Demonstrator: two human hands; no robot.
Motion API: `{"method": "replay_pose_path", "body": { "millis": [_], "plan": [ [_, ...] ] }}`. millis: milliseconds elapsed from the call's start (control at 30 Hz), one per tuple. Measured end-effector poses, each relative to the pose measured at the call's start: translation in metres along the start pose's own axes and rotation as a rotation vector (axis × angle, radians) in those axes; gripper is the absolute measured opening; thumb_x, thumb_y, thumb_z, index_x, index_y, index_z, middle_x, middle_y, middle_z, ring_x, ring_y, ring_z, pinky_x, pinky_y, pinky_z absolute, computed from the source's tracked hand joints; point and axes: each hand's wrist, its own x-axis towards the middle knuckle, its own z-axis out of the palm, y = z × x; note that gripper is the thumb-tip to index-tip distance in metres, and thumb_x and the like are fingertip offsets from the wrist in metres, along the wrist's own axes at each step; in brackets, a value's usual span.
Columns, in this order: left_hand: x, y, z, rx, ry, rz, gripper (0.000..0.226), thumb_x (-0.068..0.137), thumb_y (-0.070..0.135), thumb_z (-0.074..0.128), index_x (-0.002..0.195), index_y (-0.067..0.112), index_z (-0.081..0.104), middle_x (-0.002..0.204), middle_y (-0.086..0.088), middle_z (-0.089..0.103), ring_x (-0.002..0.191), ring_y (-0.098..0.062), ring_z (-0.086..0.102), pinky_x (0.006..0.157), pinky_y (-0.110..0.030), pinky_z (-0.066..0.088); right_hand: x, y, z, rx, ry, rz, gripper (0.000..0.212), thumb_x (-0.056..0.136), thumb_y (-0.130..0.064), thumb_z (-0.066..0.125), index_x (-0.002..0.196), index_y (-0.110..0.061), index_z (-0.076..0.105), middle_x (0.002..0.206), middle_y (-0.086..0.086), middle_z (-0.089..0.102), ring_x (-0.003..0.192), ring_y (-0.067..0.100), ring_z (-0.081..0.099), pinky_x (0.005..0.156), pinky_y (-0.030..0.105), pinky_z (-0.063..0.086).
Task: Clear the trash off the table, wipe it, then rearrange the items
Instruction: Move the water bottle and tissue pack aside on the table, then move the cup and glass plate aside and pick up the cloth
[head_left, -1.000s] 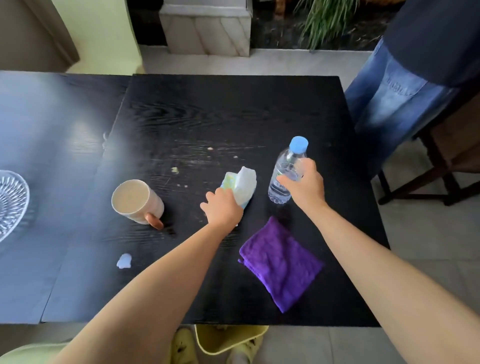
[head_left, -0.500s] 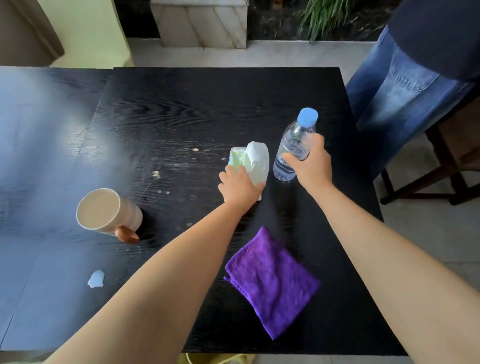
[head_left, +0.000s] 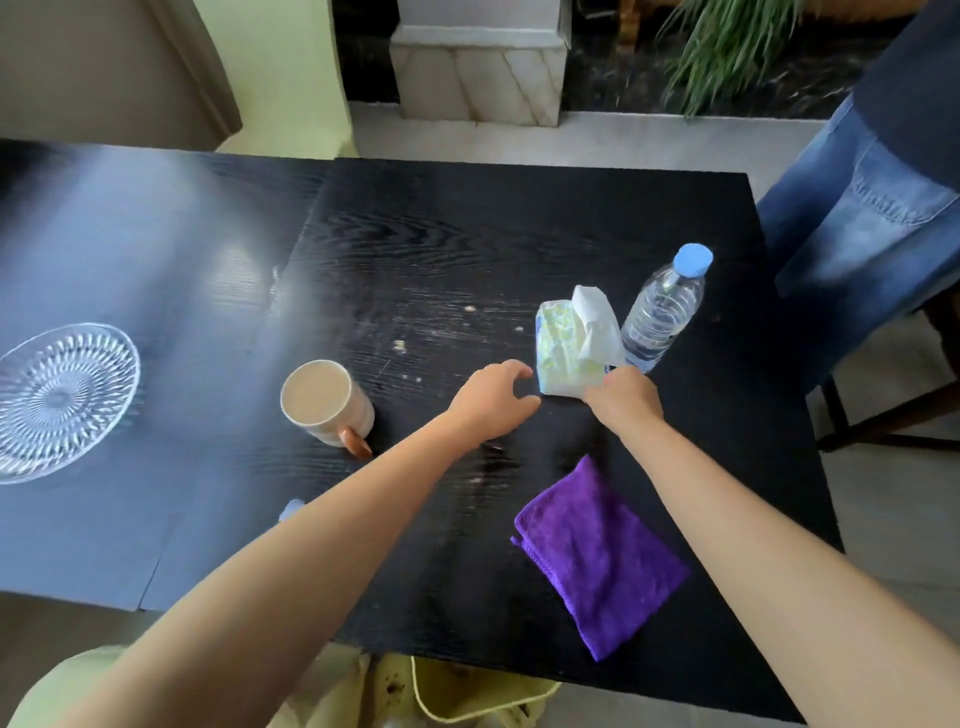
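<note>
Black wood-grain surface (head_left: 467, 234) carries one tissue pack (head_left: 571, 348), one water bottle (head_left: 662, 312), one mug (head_left: 324, 402), one purple cloth (head_left: 600, 551) and one glass dish (head_left: 62, 400) at far left. The tissue pack stands just left of the upright bottle, right of centre. Right hand (head_left: 626, 397) pinches the pack's near right corner; left hand (head_left: 493, 400) hovers just left of the pack with fingers curled and spread, gripping nothing. Several pale crumbs (head_left: 399, 345) lie scattered between mug and pack. One small white scrap (head_left: 291, 509) peeks out beside the left forearm. The folded cloth lies near the right forearm, by the near edge.
</note>
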Motion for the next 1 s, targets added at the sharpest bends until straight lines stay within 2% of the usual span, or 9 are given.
{"method": "replay_pose_path", "body": {
  "millis": [100, 300, 400, 533, 600, 700, 733, 867, 1000],
  "plan": [
    [-0.052, -0.035, -0.024, -0.062, 0.024, -0.064, 0.037, 0.087, 0.027, 0.058, 0.123, 0.017, 0.057, 0.122, -0.003, 0.064, 0.115, -0.018, 0.057, 0.098, -0.025, 0.040, -0.035, -0.041, 0.031, -0.050, -0.150, -0.206, 0.030, 0.083, -0.019, 0.058, 0.098, 0.006, 0.064, 0.107, 0.023, 0.066, 0.100, 0.039, 0.059, 0.086, 0.039, 0.050],
    [-0.102, -0.134, -0.066, -0.212, 0.179, -0.429, 0.015, 0.078, 0.020, 0.062, 0.092, 0.020, 0.058, 0.092, 0.002, 0.068, 0.098, -0.023, 0.064, 0.083, -0.029, 0.049, -0.082, -0.099, 0.098, -0.115, -0.461, -0.462, 0.038, 0.086, -0.036, 0.062, 0.116, -0.014, 0.059, 0.116, 0.005, 0.063, 0.107, 0.023, 0.059, 0.092, 0.034, 0.047],
    [-0.101, -0.172, -0.082, -0.253, 0.218, -0.507, 0.034, 0.077, 0.020, 0.064, 0.109, 0.013, 0.053, 0.102, -0.002, 0.066, 0.103, -0.025, 0.062, 0.086, -0.031, 0.048, -0.097, -0.115, 0.130, -0.204, -0.509, -0.475, 0.043, 0.086, -0.044, 0.060, 0.114, -0.012, 0.057, 0.114, 0.006, 0.063, 0.104, 0.026, 0.059, 0.090, 0.041, 0.050],
    [-0.093, -0.210, -0.098, -0.401, 0.254, -0.575, 0.050, 0.078, 0.023, 0.068, 0.123, 0.010, 0.050, 0.106, -0.002, 0.065, 0.106, -0.026, 0.062, 0.095, -0.038, 0.049, -0.107, -0.125, 0.163, -0.193, -0.483, -0.434, 0.030, 0.089, -0.041, 0.057, 0.092, -0.011, 0.058, 0.100, 0.007, 0.063, 0.098, 0.029, 0.061, 0.076, 0.036, 0.044],
    [-0.090, -0.221, -0.103, -0.494, 0.236, -0.565, 0.060, 0.078, 0.021, 0.069, 0.132, 0.011, 0.047, 0.104, 0.001, 0.063, 0.109, -0.025, 0.061, 0.099, -0.039, 0.048, -0.108, -0.128, 0.175, -0.119, -0.481, -0.369, 0.029, 0.091, -0.036, 0.053, 0.074, -0.013, 0.053, 0.089, 0.007, 0.061, 0.089, 0.031, 0.065, 0.070, 0.033, 0.043],
    [-0.085, -0.226, -0.104, -0.645, 0.173, -0.453, 0.073, 0.080, 0.010, 0.068, 0.144, 0.019, 0.033, 0.137, -0.002, 0.050, 0.126, -0.023, 0.051, 0.102, -0.032, 0.043, -0.112, -0.135, 0.185, -0.002, -0.490, -0.278, 0.030, 0.095, -0.026, 0.045, 0.073, -0.011, 0.061, 0.089, 0.006, 0.067, 0.069, 0.020, 0.059, 0.070, 0.034, 0.050],
    [-0.082, -0.226, -0.104, -0.680, 0.163, -0.392, 0.074, 0.080, 0.006, 0.067, 0.143, 0.024, 0.034, 0.139, 0.002, 0.048, 0.128, -0.021, 0.050, 0.100, -0.030, 0.043, -0.113, -0.136, 0.188, 0.016, -0.476, -0.270, 0.032, 0.095, -0.025, 0.044, 0.069, -0.014, 0.060, 0.086, 0.005, 0.068, 0.069, 0.019, 0.056, 0.075, 0.037, 0.052],
    [-0.073, -0.232, -0.110, -0.685, 0.192, -0.207, 0.067, 0.074, -0.005, 0.060, 0.110, 0.050, 0.047, 0.109, 0.017, 0.060, 0.118, -0.013, 0.056, 0.099, -0.033, 0.048, -0.118, -0.143, 0.193, 0.022, -0.457, -0.308, 0.037, 0.096, -0.027, 0.041, 0.062, -0.018, 0.052, 0.075, 0.003, 0.061, 0.073, 0.020, 0.055, 0.080, 0.041, 0.051],
    [-0.076, -0.253, -0.117, -0.768, 0.257, -0.144, 0.069, 0.072, -0.007, 0.063, 0.112, 0.048, 0.049, 0.111, 0.018, 0.062, 0.113, -0.008, 0.058, 0.101, -0.033, 0.048, -0.119, -0.158, 0.197, 0.016, -0.460, -0.361, 0.037, 0.098, -0.034, 0.038, 0.066, -0.020, 0.049, 0.071, -0.003, 0.055, 0.072, 0.018, 0.052, 0.075, 0.037, 0.047]
  ]
}}
